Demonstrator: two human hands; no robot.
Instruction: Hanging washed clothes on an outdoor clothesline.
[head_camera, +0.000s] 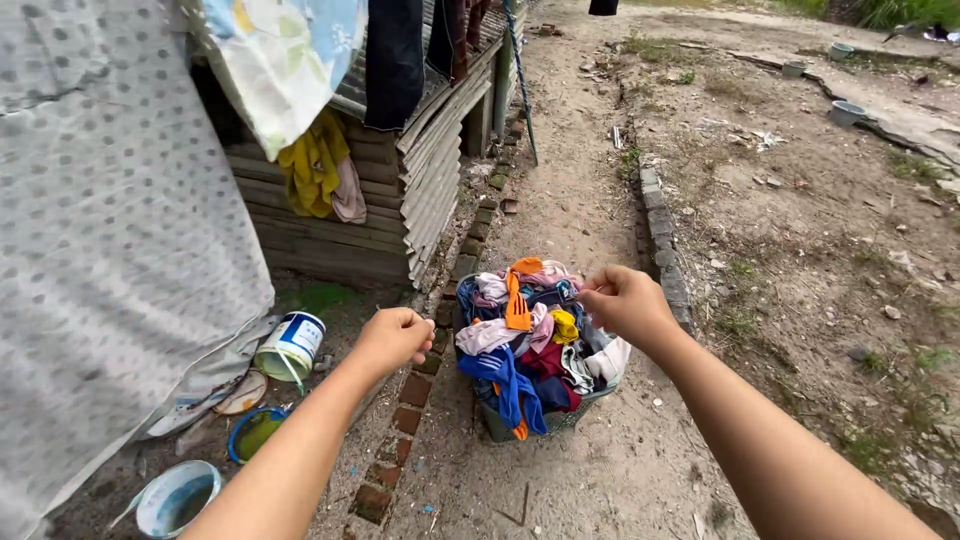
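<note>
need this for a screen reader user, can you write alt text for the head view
Two bare arms reach out over a laundry basket heaped with colourful clothes on a dirt path, the left hand and right hand both closed into loose fists. A dotted grey sheet hangs at left, above paint buckets.

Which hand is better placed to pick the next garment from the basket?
Probably the right hand: it hovers directly above the laundry basket, over the piled clothes. The left hand is closed beside the basket, over the brick edging.
</note>
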